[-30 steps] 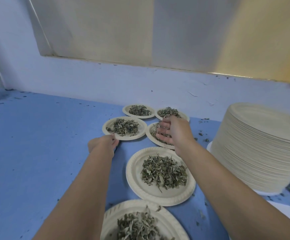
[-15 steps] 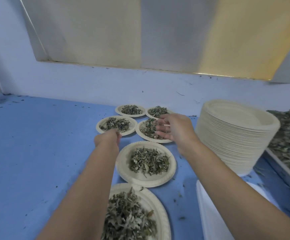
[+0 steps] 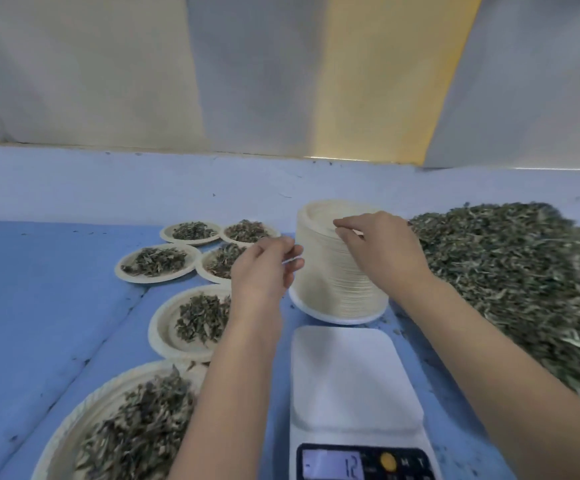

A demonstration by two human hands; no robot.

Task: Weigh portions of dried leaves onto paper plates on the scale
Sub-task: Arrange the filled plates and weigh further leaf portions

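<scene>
While R grip (image 3: pixel 382 251) pinches top rim of plate stack (image 3: pixel 330 285), L grip (image 3: pixel 264 271) curls at its left edge, hold unclear. Stack sits just behind scale (image 3: pixel 347 375), btwn filled plates (image 3: pixel 164 327) & leaf pile (image 3: pixel 506 278); slim gaps each side.

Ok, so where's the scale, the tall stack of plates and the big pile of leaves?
scale (image 3: pixel 347 372), head view, on its bare white weighing top.
stack of plates (image 3: pixel 326 282), head view, on the stack's ribbed side.
pile of leaves (image 3: pixel 510 271), head view, in the middle of the heap.
</scene>
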